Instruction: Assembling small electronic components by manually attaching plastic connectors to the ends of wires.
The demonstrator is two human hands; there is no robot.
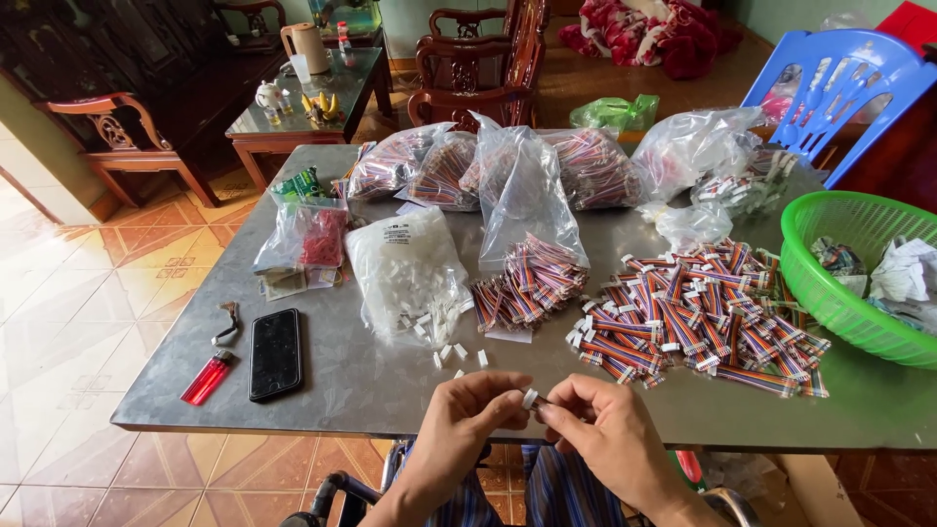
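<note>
Together, the left hand and right hand pinch a small white connector between their fingertips, just over the near edge of the grey table. Beyond the connector lie loose white connectors; right of those, a heap of rainbow ribbon cables.

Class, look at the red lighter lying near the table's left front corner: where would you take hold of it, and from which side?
Grip the red lighter across its long narrow body, at the middle, coming down from above. It lies flat and slanted on the table, so only its two long sides are free. The black phone lies close on its right, so pinching with fingertips probably suits best.
</note>
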